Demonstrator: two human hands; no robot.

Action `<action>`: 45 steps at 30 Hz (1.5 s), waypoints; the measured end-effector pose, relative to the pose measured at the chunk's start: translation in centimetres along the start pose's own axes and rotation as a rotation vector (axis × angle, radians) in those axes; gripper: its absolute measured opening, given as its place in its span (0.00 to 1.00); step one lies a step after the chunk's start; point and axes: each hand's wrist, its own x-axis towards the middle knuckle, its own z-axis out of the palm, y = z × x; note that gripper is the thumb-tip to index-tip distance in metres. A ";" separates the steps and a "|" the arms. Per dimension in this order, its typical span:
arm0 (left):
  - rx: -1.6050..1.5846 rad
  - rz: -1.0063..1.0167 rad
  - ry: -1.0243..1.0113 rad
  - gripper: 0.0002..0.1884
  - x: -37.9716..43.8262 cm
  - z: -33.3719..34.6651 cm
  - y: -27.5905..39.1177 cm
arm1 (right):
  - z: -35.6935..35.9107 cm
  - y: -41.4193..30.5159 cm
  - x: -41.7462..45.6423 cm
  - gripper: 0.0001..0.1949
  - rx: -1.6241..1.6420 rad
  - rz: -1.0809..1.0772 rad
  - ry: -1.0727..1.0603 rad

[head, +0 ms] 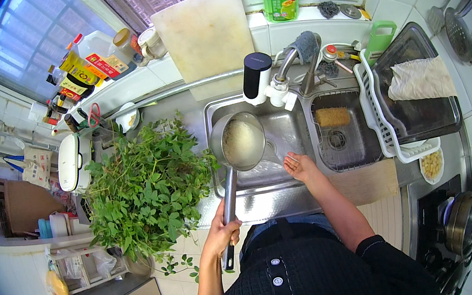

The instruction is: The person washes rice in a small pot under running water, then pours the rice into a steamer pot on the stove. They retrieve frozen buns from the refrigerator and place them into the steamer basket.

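A metal saucepan [242,142] with cloudy liquid and pale grains, which look like rice, is held over the left basin of the steel sink [291,139]. My left hand [221,231] grips its long handle from below. My right hand [300,166] is to the right of the pan, over the basin's front right corner, palm up with fingers slightly curled and holding nothing. Behind the pan stand a white tap fitting [279,94] and a black-and-white water filter [257,79]. A yellow-brown sponge [332,117] lies in the right basin.
A big heap of leafy green stems [151,186] covers the counter left of the sink. Right of it are a white dish rack [378,114], a bowl of yellow cubes [432,166] and a stove with a lidded pot [464,224]. A cutting board [206,34] leans behind.
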 end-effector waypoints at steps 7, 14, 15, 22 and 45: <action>0.027 -0.010 0.039 0.41 -0.6 0.7 0.4 | -0.7 0.0 0.0 0.13 -0.024 -0.003 -0.033; 0.062 0.019 0.032 0.42 -0.7 1.1 0.4 | -0.7 -0.3 0.1 0.12 -0.020 -0.002 -0.023; 0.076 0.023 0.031 0.42 -0.7 1.1 0.4 | -0.7 -0.3 0.1 0.12 -0.017 -0.001 -0.023; 0.116 0.024 0.072 0.42 -1.0 1.8 0.4 | -0.8 -0.6 0.3 0.11 -0.031 0.019 0.007; 0.311 0.086 0.103 0.40 -0.8 3.5 0.6 | -0.8 -0.9 0.1 0.13 0.036 -0.012 -0.047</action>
